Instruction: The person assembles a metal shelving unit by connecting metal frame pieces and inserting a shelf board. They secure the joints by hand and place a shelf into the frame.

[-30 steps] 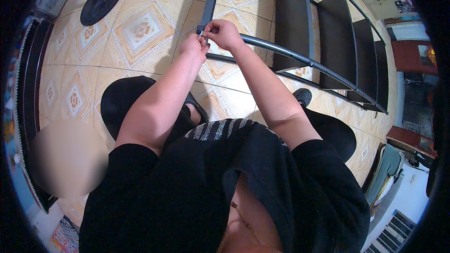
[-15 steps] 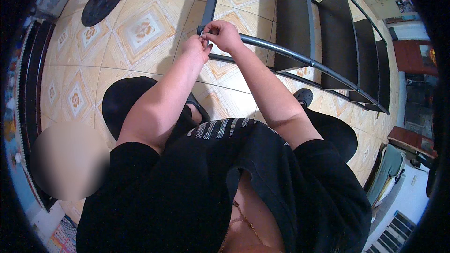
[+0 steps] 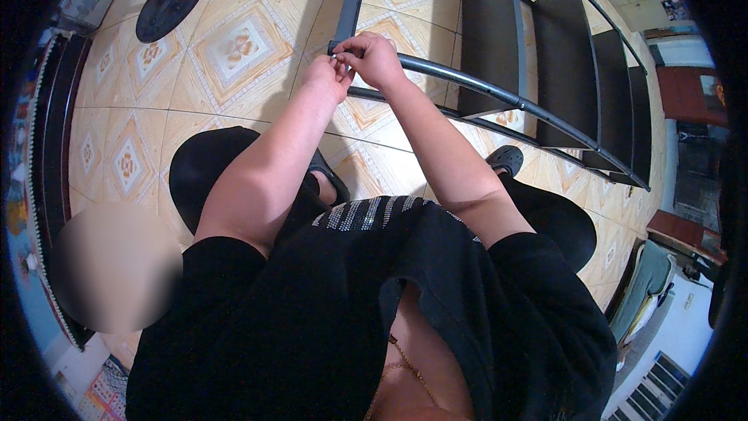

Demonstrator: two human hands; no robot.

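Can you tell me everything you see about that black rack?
The black rack looks made of shiny metal tubes with several flat, dark boards between them. It seems to lie on the patterned tile floor, boards standing on edge. The left hand and right hand meet at a corner on its left end, but exactly what touches there is hidden.

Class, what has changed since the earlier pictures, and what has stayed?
The black rack sits slightly farther right in the picture; the tiled floor shifts a little too, so the camera likely moved. Nothing is visibly grasped or released. Left hand and right hand stay at the rack's corner.
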